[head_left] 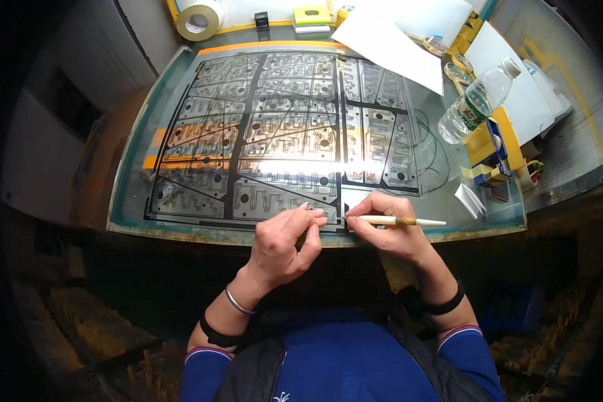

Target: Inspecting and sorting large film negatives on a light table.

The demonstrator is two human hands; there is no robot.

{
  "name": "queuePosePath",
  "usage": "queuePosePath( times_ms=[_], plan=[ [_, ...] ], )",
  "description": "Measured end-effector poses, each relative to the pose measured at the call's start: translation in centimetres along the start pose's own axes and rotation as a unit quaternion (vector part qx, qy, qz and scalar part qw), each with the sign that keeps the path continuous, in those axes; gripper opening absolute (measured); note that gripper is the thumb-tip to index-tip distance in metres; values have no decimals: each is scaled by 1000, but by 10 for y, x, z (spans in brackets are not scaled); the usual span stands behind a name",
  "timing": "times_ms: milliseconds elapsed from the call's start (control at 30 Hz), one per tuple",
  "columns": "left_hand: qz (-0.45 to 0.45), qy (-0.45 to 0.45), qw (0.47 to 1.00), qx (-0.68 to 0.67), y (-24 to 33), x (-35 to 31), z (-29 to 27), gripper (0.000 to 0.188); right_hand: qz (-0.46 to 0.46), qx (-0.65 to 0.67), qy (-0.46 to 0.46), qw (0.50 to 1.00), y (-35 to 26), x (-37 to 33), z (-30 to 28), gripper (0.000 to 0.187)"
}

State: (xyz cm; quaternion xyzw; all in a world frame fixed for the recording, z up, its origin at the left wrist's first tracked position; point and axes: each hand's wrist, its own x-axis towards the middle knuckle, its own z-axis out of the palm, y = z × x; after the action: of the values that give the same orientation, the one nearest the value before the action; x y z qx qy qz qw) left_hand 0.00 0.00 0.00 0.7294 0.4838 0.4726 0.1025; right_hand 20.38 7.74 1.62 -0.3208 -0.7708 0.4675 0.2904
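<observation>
Right grip (pixel 396 240) pinches a tapered tool (pixel 423 222); its left end is unclear

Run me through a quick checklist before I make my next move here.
1. Cream tapered stick with a brown band held in the right hand: ok.
2. Left hand at the near edge of the transparent sheet with black circuit patterns: ok.
3. Stick's finger-side end touching the sheet: cannot tell, too small.
4. Sheet free of glare: not ok, a bright reflection crosses it.
5. Clear plastic bottle with a green label apart from the sheet: ok.
</observation>
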Motion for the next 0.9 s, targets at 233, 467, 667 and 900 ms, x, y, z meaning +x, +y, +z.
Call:
queuePosePath(
  times_ms=[233, 467, 667, 900],
  plan=[
    [-8, -6, 1000, 6, 2, 1, 1, 7, -10, -1, 8, 1000, 3, -1, 2, 9],
    [-10, -4, 1000, 7, 2, 1, 1, 6, 15, 29, 11, 999, 0, -1, 3, 9],
    [-10, -2, 1000, 14, 2, 0, 1, 6, 52, 85, 12, 995, 2, -1, 4, 8],
    [-9, -4, 1000, 12, 2, 0, 1, 5, 4, 33, -4, 999, -2, 0, 1, 8]
  ],
)
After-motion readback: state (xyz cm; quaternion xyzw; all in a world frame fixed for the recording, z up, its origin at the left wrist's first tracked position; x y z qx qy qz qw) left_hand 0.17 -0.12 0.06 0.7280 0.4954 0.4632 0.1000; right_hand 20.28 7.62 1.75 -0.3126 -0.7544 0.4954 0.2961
